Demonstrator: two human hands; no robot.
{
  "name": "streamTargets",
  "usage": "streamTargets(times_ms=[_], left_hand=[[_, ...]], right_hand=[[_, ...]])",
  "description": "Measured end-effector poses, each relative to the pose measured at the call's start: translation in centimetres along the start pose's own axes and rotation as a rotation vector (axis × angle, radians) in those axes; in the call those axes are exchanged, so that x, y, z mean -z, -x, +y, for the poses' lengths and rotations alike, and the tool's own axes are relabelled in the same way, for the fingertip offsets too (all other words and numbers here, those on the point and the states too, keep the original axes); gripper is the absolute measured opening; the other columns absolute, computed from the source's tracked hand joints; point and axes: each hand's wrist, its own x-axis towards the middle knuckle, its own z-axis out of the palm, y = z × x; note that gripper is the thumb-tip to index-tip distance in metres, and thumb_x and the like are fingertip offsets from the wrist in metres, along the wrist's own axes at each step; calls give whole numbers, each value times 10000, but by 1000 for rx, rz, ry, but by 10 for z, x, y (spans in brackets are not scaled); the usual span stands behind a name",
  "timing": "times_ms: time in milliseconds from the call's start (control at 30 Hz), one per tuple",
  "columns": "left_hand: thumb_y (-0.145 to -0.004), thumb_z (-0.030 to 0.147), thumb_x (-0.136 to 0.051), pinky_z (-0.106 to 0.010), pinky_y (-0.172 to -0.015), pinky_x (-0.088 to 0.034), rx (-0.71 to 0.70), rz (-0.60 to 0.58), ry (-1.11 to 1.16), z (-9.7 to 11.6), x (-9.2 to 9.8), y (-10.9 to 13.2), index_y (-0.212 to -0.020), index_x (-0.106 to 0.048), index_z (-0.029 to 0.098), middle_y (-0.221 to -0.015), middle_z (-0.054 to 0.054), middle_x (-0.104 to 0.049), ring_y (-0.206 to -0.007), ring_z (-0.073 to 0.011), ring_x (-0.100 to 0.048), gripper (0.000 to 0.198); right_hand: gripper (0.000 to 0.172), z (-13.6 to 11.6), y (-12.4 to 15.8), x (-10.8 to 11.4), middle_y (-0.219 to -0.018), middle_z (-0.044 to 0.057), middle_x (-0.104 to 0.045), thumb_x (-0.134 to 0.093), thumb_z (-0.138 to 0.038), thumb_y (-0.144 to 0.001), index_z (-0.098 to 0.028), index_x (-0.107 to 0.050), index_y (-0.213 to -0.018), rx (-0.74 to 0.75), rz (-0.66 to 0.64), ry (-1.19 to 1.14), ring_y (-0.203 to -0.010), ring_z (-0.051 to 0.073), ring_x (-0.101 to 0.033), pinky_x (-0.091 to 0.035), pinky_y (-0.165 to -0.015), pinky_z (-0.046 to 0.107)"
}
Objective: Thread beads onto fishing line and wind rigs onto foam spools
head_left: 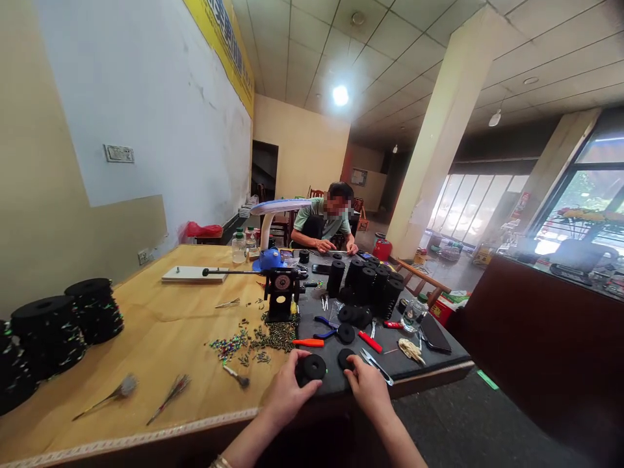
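Observation:
My left hand [288,385] is closed around a black foam spool [314,367], thumb in front and fingers behind, at the near edge of the dark mat. A second black foam disc [346,358] is pinched between the thumb and fingers of my right hand [366,383], a short gap to the right of the first. Small scissors [376,366] lie just beyond the right hand. An orange-handled tool [308,342] rests behind the left hand. Between them and farther back sit another black disc [346,333] and blue-handled pliers [325,327].
A black winding machine [281,296] stands behind a pile of small metal parts [277,337]. Stacked black spools [370,279] fill the mat's back right; more spool stacks [46,331] stand at left. A person [324,224] sits opposite, both hands on the table. A blue lamp [271,259] stands nearby.

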Motion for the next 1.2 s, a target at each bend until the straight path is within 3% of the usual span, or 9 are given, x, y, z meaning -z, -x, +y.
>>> streamTargets(times_ms=[167, 367, 533, 667, 767, 900, 1067, 1200], left_hand=[[-589, 200, -732, -310, -786, -442, -16, -106, 352, -11, 6, 12, -1022, -514, 189, -969, -74, -641, -899, -216, -590, 485], [-585, 188, -670, -229, -542, -421, 263, -158, 534, -8, 9, 29, -1121, -507, 230, -1093, -71, -585, -800, -185, -586, 562], [-551, 66, -548, -254, -615, -473, 335, -131, 619, 13, 16, 45, -1064, -559, 207, -993, -38, -599, -762, -149, -553, 533], [-621, 110, -557, -269, -641, -473, 398, -141, 691, 18, 26, 61, -1047, -567, 174, -910, -56, -643, -785, -180, -610, 431], [-630, 109, -582, -288, -688, -473, 369, -61, 628, 14, 33, 73, -1136, -519, 188, -967, -67, -670, -837, -206, -633, 516], [-599, 105, -676, -328, -891, -430, 160, 10, 421, 8, 38, 84, -1111, -529, 193, -1093, -83, -654, -1043, -253, -579, 539], [-627, 118, -672, -340, -917, -417, 75, 59, 266, 13, 38, 95, -1069, -497, 204, -1061, -79, -647, -1038, -254, -577, 483], [-592, 111, -702, -332, -881, -425, 105, 17, 185, 20, 42, 107, -1024, -494, 212, -994, -57, -644, -975, -248, -585, 490]], right_hand=[[361, -16, 7, 6, -722, 51, -686, -447, -264, -859, -177, -546, -1196, 43, 39, -16, -682, 220, -649, -407, -601, 268], [471, -55, 8, -9, -741, -1, -667, -457, -137, -782, -214, -508, -1243, 216, -121, -267, -589, 153, -591, -378, -557, 225], [301, -74, 24, -28, -610, -16, -602, -425, -156, -819, -181, -602, -1062, 160, -161, -488, -535, 139, -535, -350, -503, 215], [210, -85, 47, -35, -635, -3, -602, -481, -295, -856, -180, -580, -1002, 72, -159, -744, -549, 142, -546, -394, -505, 219], [328, -93, 62, -43, -604, -16, -566, -499, -490, -841, -176, -534, -930, -125, -168, -970, -424, 100, -484, -344, -382, 183], [508, -100, 71, -51, -537, -49, -503, -523, -673, -739, -168, -501, -786, -310, -280, -1162, -353, 62, -442, -285, -304, 138], [500, -109, 76, -48, -561, -52, -527, -624, -631, -688, -159, -515, -813, -362, -375, -1304, -379, 65, -488, -336, -316, 134], [458, -114, 84, -38, -439, -92, -468, -643, -586, -699, -159, -512, -800, -328, -418, -1294, -312, 41, -386, -285, -316, 131]])
